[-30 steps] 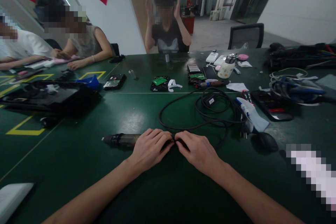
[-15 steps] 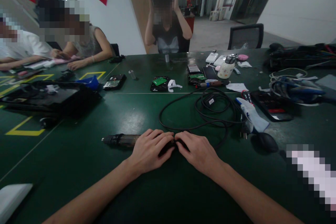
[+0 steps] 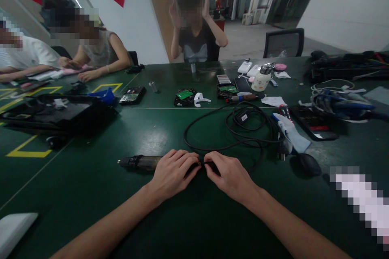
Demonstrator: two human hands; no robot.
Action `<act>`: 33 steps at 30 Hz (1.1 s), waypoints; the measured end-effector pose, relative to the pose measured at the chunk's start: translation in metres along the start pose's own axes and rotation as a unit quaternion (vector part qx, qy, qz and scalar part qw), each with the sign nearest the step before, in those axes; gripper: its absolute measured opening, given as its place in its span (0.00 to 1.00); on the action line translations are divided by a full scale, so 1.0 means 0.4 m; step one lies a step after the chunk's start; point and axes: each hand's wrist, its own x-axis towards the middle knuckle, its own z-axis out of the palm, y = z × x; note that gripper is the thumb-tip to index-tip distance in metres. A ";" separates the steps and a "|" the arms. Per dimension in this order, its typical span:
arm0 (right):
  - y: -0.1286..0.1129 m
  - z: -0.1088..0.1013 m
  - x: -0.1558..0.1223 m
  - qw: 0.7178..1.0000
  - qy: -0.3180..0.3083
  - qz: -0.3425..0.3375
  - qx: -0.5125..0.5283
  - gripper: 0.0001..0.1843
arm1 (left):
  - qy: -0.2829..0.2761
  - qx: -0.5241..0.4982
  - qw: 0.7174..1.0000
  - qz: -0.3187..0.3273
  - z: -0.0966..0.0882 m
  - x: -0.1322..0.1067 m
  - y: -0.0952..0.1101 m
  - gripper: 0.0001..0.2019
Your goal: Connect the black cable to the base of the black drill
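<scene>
Black cable (image 3: 209,149) and tool (image 3: 144,162), lower centre
Our left hand (image 3: 174,170) grips the tool; our right hand (image 3: 229,172) pinches the cable.

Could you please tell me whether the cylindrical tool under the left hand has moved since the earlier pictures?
No; the cylindrical tool shows no visible shift against the nearest yellow tape mark.

Dark cylindrical tool (image 3: 144,162), lying sideways, tip (image 3: 119,162) leftward (rear end hidden), black cable (image 3: 243,141) in loose loops beyond
</scene>
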 end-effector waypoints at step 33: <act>-0.001 0.000 -0.001 1.000 0.005 -0.015 -0.009 0.07 | -0.006 0.004 1.000 0.010 -0.002 -0.001 -0.003 0.08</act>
